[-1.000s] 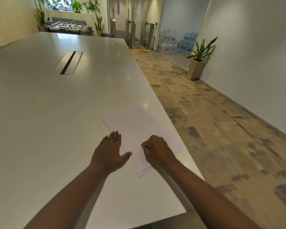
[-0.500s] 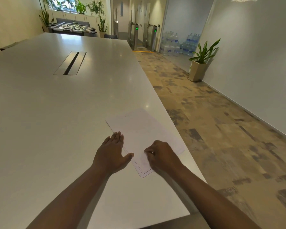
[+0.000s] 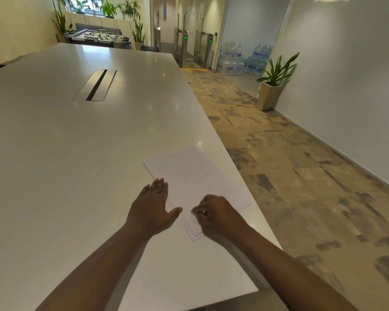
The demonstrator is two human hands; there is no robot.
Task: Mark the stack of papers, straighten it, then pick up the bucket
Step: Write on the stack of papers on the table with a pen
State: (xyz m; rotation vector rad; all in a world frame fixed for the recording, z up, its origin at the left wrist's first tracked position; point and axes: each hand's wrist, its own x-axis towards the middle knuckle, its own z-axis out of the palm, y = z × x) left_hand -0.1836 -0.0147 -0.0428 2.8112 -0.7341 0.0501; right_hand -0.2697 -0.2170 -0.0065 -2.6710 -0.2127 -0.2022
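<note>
The stack of papers (image 3: 198, 180) lies askew near the right edge of the white bench (image 3: 76, 164). My left hand (image 3: 154, 209) presses flat on its left edge, grip released. My right hand (image 3: 218, 215) curls its grip over the near corner, pinching something small I cannot make out.

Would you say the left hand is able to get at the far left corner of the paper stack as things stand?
Probably yes. The left hand lies flat at the near left edge of the paper stack, and only bare table lies between its fingertips and that corner. The right hand is on the other side, out of the way.
</note>
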